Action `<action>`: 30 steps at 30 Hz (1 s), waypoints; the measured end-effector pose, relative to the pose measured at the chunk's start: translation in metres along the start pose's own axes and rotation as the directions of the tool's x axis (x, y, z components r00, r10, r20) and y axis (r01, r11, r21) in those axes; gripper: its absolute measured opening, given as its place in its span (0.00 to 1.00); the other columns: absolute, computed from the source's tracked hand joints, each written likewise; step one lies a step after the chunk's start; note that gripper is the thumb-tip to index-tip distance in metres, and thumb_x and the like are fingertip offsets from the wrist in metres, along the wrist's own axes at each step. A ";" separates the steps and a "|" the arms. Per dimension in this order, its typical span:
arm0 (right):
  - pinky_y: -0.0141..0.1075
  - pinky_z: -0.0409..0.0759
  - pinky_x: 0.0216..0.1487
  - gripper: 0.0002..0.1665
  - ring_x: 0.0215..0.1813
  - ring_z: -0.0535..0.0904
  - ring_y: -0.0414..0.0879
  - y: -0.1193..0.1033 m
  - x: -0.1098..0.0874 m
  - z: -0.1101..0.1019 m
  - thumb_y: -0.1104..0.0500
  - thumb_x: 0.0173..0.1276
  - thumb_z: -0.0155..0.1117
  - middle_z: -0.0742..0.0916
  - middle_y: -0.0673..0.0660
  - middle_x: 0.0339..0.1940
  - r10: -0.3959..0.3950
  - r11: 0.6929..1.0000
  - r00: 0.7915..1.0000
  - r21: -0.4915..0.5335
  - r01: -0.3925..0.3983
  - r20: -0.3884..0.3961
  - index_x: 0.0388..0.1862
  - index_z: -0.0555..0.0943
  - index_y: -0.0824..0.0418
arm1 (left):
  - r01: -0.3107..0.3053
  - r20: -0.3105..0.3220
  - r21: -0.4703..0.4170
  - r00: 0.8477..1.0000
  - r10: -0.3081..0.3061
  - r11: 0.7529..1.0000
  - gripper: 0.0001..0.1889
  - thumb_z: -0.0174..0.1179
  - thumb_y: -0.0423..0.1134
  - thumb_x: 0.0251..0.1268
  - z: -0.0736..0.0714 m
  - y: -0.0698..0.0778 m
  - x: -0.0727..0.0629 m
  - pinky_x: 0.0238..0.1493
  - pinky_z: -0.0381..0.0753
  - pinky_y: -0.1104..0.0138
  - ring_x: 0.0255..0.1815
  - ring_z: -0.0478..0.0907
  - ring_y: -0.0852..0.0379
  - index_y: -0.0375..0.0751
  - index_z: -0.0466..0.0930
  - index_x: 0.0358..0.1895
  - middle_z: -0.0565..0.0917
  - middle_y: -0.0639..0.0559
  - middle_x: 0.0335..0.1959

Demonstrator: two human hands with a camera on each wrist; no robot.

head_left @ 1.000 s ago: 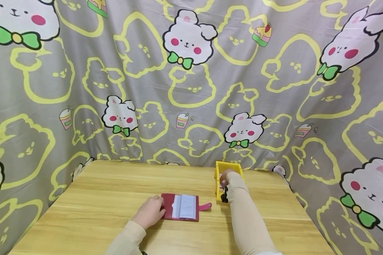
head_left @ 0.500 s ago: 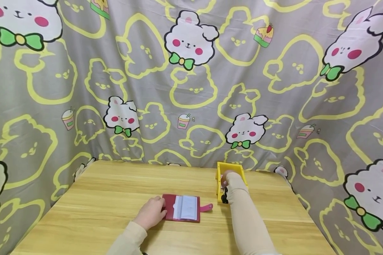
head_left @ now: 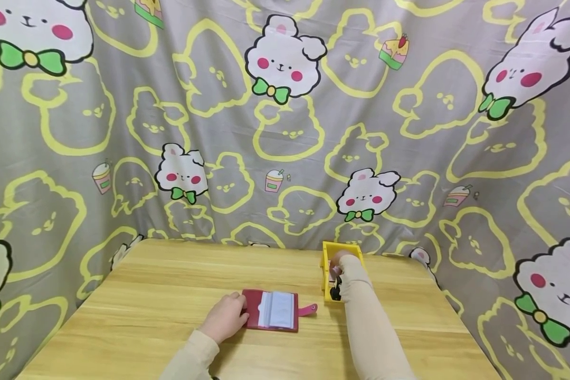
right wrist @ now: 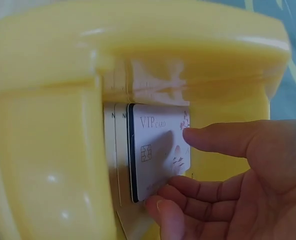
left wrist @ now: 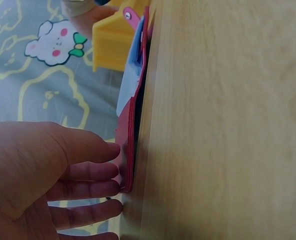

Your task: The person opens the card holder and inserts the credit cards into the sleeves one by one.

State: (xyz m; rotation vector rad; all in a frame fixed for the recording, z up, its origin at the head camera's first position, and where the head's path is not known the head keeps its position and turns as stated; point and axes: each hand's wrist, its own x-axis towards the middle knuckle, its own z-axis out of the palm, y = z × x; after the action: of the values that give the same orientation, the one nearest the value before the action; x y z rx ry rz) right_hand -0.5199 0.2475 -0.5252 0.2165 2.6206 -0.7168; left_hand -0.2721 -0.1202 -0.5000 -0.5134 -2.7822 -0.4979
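A red card holder [head_left: 253, 309] lies opened out on the table, its clear plastic sleeves [head_left: 280, 310] showing and its strap [head_left: 307, 310] pointing right. My left hand [head_left: 225, 318] rests at its left cover; in the left wrist view the thumb and nearby fingertips [left wrist: 110, 150] touch that cover, fingers fairly straight. Inside the yellow bin [head_left: 328, 296], my right hand [right wrist: 228, 175] has its thumb on the right edge of a white VIP card [right wrist: 160, 142] and curled fingers at its lower edge. Other cards [right wrist: 115, 150] stand behind this one, partly hidden.
The wooden table [head_left: 171, 274] carries the bin at its back right, close to the patterned curtain [head_left: 237, 137]. That curtain surrounds the table at the back and both sides. Bare wood separates the strap from the bin.
The right hand and forearm have shifted very slightly inside the bin. The left hand and card holder keep their places; the head view has moved a little.
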 end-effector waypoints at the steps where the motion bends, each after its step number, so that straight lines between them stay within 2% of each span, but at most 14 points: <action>1: 0.38 0.78 0.36 0.08 0.30 0.76 0.47 -0.008 -0.015 -0.002 0.62 0.53 0.72 0.81 0.55 0.24 0.009 1.000 1.000 -0.017 -0.009 -0.010 0.29 0.83 0.65 | 0.002 0.000 0.000 1.000 -0.002 1.000 0.13 0.71 0.36 0.51 0.000 0.000 0.000 0.29 0.74 0.62 0.26 0.70 0.58 0.44 0.73 0.23 0.73 0.54 0.24; 4: 0.34 0.76 0.33 0.04 0.27 0.74 0.45 -0.032 -0.075 -0.010 0.67 0.50 0.70 0.79 0.53 0.20 0.019 0.999 0.999 -0.025 -0.019 -0.033 0.27 0.84 0.65 | 0.003 0.007 -0.004 1.000 -0.003 1.000 0.12 0.71 0.36 0.52 -0.001 0.000 0.000 0.29 0.74 0.62 0.26 0.69 0.58 0.44 0.73 0.23 0.73 0.54 0.24; 5: 0.34 0.77 0.35 0.05 0.29 0.74 0.45 -0.041 -0.096 -0.011 0.69 0.53 0.68 0.79 0.53 0.23 0.028 0.999 0.999 -0.025 -0.029 -0.039 0.31 0.84 0.67 | 0.004 0.012 -0.003 1.000 -0.004 1.000 0.12 0.71 0.36 0.52 -0.001 0.000 0.000 0.29 0.74 0.62 0.26 0.69 0.58 0.44 0.73 0.24 0.72 0.54 0.24; 7: 0.32 0.75 0.34 0.05 0.30 0.73 0.44 -0.048 -0.120 -0.012 0.69 0.55 0.67 0.78 0.52 0.23 0.000 0.999 0.999 -0.045 -0.001 -0.035 0.32 0.84 0.68 | 0.009 0.026 -0.006 1.000 -0.009 1.000 0.12 0.70 0.37 0.53 -0.001 0.000 0.001 0.29 0.74 0.62 0.26 0.69 0.58 0.43 0.74 0.24 0.72 0.54 0.24; 8: 0.32 0.75 0.34 0.06 0.31 0.72 0.44 -0.049 -0.125 -0.013 0.69 0.55 0.66 0.78 0.52 0.24 -0.010 0.998 0.999 -0.062 0.008 -0.030 0.33 0.84 0.69 | 0.009 0.031 -0.007 0.999 -0.008 1.000 0.12 0.70 0.37 0.53 -0.001 0.000 0.001 0.29 0.74 0.63 0.26 0.69 0.58 0.43 0.74 0.24 0.72 0.54 0.24; 12: 0.34 0.76 0.35 0.05 0.30 0.72 0.45 -0.047 -0.113 -0.011 0.66 0.56 0.68 0.76 0.52 0.22 -0.034 0.987 0.999 -0.158 0.034 0.003 0.31 0.85 0.67 | 0.013 0.042 -0.007 0.999 -0.012 1.000 0.11 0.70 0.37 0.54 0.000 -0.001 0.000 0.29 0.73 0.63 0.27 0.68 0.58 0.43 0.74 0.25 0.72 0.54 0.24; 14: 0.35 0.77 0.34 0.03 0.29 0.72 0.46 -0.037 -0.084 -0.009 0.65 0.53 0.69 0.76 0.53 0.21 -0.034 0.988 0.999 -0.151 0.040 0.038 0.27 0.85 0.65 | 0.011 0.036 -0.007 0.999 -0.011 1.000 0.11 0.70 0.37 0.54 0.001 -0.001 0.001 0.29 0.73 0.63 0.27 0.68 0.58 0.44 0.74 0.25 0.72 0.54 0.24; 16: 0.37 0.79 0.38 0.04 0.32 0.74 0.48 -0.027 -0.059 -0.006 0.65 0.53 0.69 0.79 0.55 0.25 -0.007 0.996 0.999 -0.094 0.012 0.052 0.29 0.85 0.65 | 0.009 0.031 -0.007 0.999 -0.009 1.000 0.11 0.70 0.37 0.54 0.001 -0.002 0.001 0.29 0.73 0.63 0.27 0.68 0.58 0.44 0.74 0.25 0.72 0.54 0.24; 18: 0.40 0.80 0.43 0.07 0.36 0.76 0.50 -0.013 -0.024 0.001 0.66 0.52 0.69 0.83 0.57 0.31 0.016 0.999 0.999 -0.031 -0.014 0.050 0.32 0.86 0.66 | 0.007 0.027 -0.006 1.000 -0.007 1.000 0.11 0.70 0.37 0.54 0.001 -0.002 0.001 0.29 0.73 0.63 0.27 0.68 0.58 0.44 0.74 0.25 0.72 0.54 0.24; 21: 0.42 0.80 0.47 0.10 0.40 0.78 0.51 0.002 0.003 0.006 0.65 0.54 0.70 0.86 0.59 0.37 0.015 1.000 0.999 0.021 -0.015 0.030 0.37 0.85 0.66 | 0.006 0.024 -0.003 1.000 -0.006 1.000 0.11 0.70 0.37 0.54 0.001 -0.003 0.001 0.29 0.73 0.63 0.27 0.68 0.58 0.44 0.74 0.25 0.73 0.54 0.24; 23: 0.40 0.80 0.40 0.10 0.34 0.78 0.49 0.011 0.023 0.008 0.62 0.51 0.73 0.84 0.58 0.31 -0.012 1.000 0.999 0.024 0.011 0.050 0.32 0.85 0.65 | 0.009 0.023 -0.001 1.000 -0.009 1.000 0.11 0.70 0.37 0.54 0.001 -0.003 0.001 0.28 0.73 0.63 0.27 0.68 0.58 0.43 0.74 0.25 0.73 0.54 0.24; 26: 0.37 0.78 0.35 0.09 0.29 0.74 0.47 0.003 0.012 0.005 0.62 0.52 0.72 0.80 0.57 0.24 0.023 0.998 0.999 0.061 -0.025 0.043 0.30 0.83 0.66 | 0.011 0.022 0.003 1.000 -0.011 1.000 0.11 0.70 0.37 0.53 0.001 -0.003 0.001 0.28 0.73 0.63 0.27 0.69 0.58 0.44 0.74 0.25 0.73 0.54 0.24; 28: 0.36 0.77 0.33 0.06 0.27 0.73 0.46 -0.014 -0.019 0.001 0.65 0.53 0.70 0.78 0.56 0.22 0.063 0.994 0.998 0.085 -0.065 0.017 0.29 0.82 0.66 | 0.010 0.021 0.006 1.000 -0.010 1.000 0.11 0.70 0.38 0.53 0.000 -0.003 0.001 0.28 0.73 0.63 0.27 0.69 0.58 0.44 0.74 0.25 0.73 0.54 0.25; 30: 0.35 0.76 0.34 0.02 0.28 0.72 0.45 -0.033 -0.062 -0.003 0.69 0.56 0.66 0.78 0.55 0.22 0.102 0.989 0.994 0.111 -0.098 -0.030 0.30 0.82 0.68 | 0.008 0.022 0.009 1.000 -0.008 1.000 0.11 0.70 0.38 0.53 0.000 -0.003 0.001 0.28 0.74 0.62 0.27 0.70 0.57 0.44 0.74 0.25 0.73 0.54 0.25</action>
State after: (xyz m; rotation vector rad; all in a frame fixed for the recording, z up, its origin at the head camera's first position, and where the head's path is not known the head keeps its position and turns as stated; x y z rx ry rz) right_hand -0.4732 0.2184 -0.4809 0.3933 2.5849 -0.8300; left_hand -0.2741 -0.1227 -0.5008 -0.5087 -2.8070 -0.4838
